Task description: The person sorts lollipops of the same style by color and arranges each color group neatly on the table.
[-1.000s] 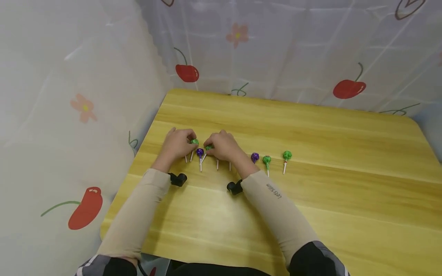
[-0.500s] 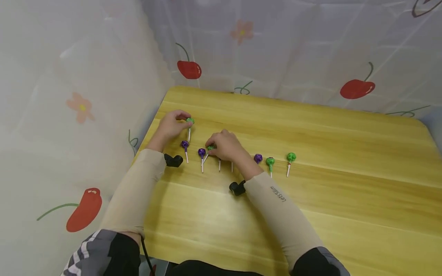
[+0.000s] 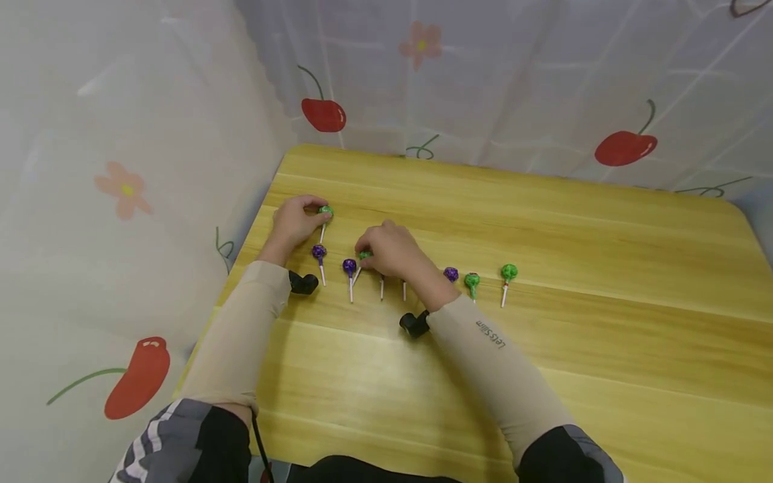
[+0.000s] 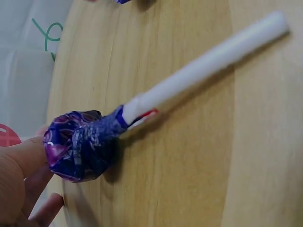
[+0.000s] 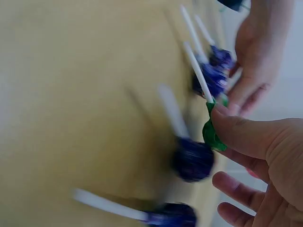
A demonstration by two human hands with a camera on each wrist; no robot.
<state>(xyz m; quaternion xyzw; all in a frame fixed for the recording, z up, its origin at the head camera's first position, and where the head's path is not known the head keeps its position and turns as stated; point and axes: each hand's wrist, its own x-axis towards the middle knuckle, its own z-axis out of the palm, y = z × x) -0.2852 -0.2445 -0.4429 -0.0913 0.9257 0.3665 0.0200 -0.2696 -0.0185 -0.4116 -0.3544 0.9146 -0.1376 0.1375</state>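
Observation:
In the head view my left hand [image 3: 294, 223] pinches the wrapped head of a green lollipop [image 3: 326, 212] toward the table's far left. A purple lollipop [image 3: 319, 252] lies just below it; this one fills much of the left wrist view, where the green one is hidden. My right hand [image 3: 392, 249] holds another green lollipop [image 5: 213, 127] between thumb and finger, its white stick tilted. Close to its left lies a second purple lollipop [image 3: 349, 267]. Under the right hand two sticks show, belonging to purple lollipops [image 5: 193, 160] seen in the right wrist view.
Right of my right forearm lie a purple lollipop [image 3: 451, 274] and two green lollipops, one nearer [image 3: 472, 280] and one farther right [image 3: 509, 272]. The wooden table [image 3: 604, 322] meets a patterned curtain [image 3: 495, 87] at its back and left.
My left hand has carried its green lollipop away from the row, toward the table's far edge, uncovering a purple lollipop. The right hand stays in place, holding its green lollipop.

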